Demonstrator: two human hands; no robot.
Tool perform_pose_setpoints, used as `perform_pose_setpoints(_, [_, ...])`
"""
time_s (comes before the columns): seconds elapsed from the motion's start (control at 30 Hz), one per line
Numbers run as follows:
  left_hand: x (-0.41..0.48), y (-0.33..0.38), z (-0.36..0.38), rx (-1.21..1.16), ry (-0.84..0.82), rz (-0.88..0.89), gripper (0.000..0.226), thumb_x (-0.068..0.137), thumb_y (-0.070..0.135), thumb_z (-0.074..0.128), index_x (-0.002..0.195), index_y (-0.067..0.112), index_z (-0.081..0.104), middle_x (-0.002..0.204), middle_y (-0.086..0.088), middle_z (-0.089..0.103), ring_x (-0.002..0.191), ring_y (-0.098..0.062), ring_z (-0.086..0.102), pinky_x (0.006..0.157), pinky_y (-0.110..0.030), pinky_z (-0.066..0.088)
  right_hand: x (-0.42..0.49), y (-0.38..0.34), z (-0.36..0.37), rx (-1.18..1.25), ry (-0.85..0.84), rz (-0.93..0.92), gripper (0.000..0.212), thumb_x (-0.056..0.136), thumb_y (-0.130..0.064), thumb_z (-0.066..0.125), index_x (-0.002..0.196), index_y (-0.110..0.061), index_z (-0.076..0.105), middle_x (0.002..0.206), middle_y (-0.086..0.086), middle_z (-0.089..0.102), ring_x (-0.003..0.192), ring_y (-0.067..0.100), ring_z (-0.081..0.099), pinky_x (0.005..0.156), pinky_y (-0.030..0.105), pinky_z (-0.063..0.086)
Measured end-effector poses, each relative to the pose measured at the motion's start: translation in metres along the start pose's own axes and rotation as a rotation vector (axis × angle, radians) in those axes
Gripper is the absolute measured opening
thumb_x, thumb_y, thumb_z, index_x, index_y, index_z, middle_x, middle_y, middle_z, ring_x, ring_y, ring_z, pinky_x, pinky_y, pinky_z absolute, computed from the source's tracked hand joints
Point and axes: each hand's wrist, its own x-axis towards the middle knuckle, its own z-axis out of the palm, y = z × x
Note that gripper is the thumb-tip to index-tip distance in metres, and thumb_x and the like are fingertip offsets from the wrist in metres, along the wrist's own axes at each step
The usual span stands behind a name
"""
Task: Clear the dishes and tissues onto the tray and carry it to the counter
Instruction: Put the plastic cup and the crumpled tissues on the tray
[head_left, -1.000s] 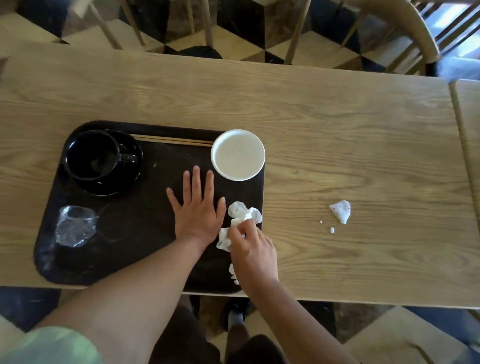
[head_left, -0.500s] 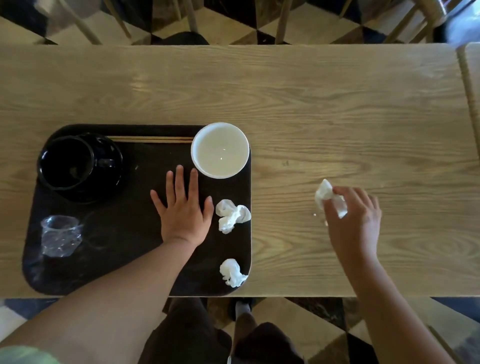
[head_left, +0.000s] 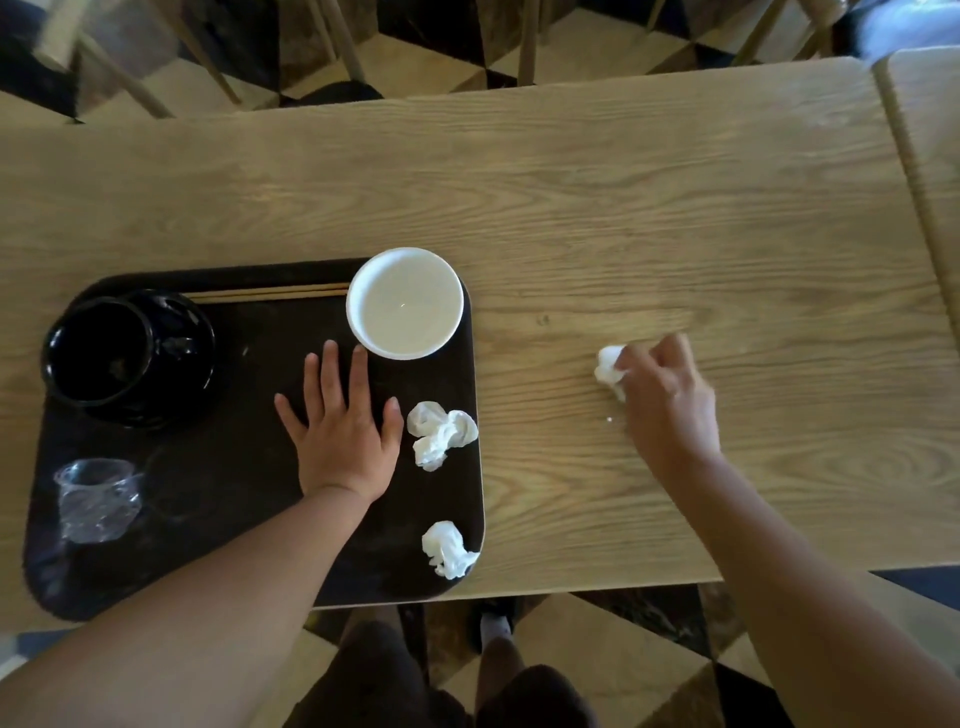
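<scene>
One soft, weightless tissue wad (head_left: 609, 368) sat pinched anywhere in her closed right hand (head_left: 667, 402); the left hand (head_left: 343, 431) lay flat, empty, on the tray (head_left: 218, 467).

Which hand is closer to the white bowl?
The left hand. It lies flat on the tray, fingertips almost touching the white bowl. The right hand is far off to the bowl's right, on a tissue.
</scene>
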Motion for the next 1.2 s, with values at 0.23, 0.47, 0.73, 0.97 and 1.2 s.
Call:
perform_pose_setpoints(0.23, [0.000,0.001,-0.002,-0.040,0.002,-0.002,0.067,0.096,0.053,0.026,0.157,0.024,0.018,0.168,-0.010,0.011,0.156,-0.031,0.005,0.117,-0.069,0.011,-0.114,-0.023,-0.009,0.059,-0.403,-0.240,0.027,0.077,0.016,0.070,0.090,-0.007,0.066,0.091,0.005,0.053,0.056,0.018,0.055,0.049,0.031,0.056])
perform_pose_setpoints(0.47, [0.000,0.001,-0.001,-0.028,0.005,-0.010,0.067,0.097,0.051,0.031,0.157,0.024,0.019,0.168,-0.009,0.012,0.156,-0.030,0.005,0.118,-0.068,0.011,-0.029,0.022,-0.047,0.114,-0.033,0.036,0.019,0.084,0.004,0.066,0.099,-0.006,0.070,0.101,0.011,0.059,0.075,0.027,0.059,0.061,0.027,0.043])
perform_pose_setpoints(0.73, [0.000,-0.001,0.001,-0.027,0.018,0.002,0.067,0.097,0.052,0.029,0.157,0.024,0.020,0.168,-0.009,0.013,0.155,-0.031,0.006,0.117,-0.069,0.012,-0.019,0.011,-0.008,-0.093,-0.136,0.065,0.016,0.090,-0.015,0.056,0.103,-0.012,0.064,0.099,0.002,0.054,0.074,0.025,0.057,0.058,0.026,0.040])
perform_pose_setpoints(0.97, [-0.001,0.001,-0.001,-0.044,0.006,0.000,0.067,0.097,0.051,0.033,0.156,0.024,0.019,0.168,-0.010,0.013,0.155,-0.032,0.006,0.117,-0.069,0.012,-0.165,-0.011,-0.027,0.103,-0.578,-0.174,0.037,0.061,0.004,0.082,0.080,-0.019,0.061,0.088,-0.004,0.051,0.060,0.007,0.041,0.052,0.016,0.037])
perform_pose_setpoints(1.2, [0.000,-0.001,0.001,-0.029,0.021,0.005,0.066,0.097,0.052,0.029,0.156,0.024,0.021,0.167,-0.010,0.014,0.155,-0.032,0.008,0.116,-0.069,0.013,-0.028,0.053,-0.044,-0.053,-0.014,0.038,0.019,0.082,0.006,0.067,0.097,-0.005,0.072,0.095,0.018,0.060,0.087,0.037,0.055,0.075,0.045,0.047])
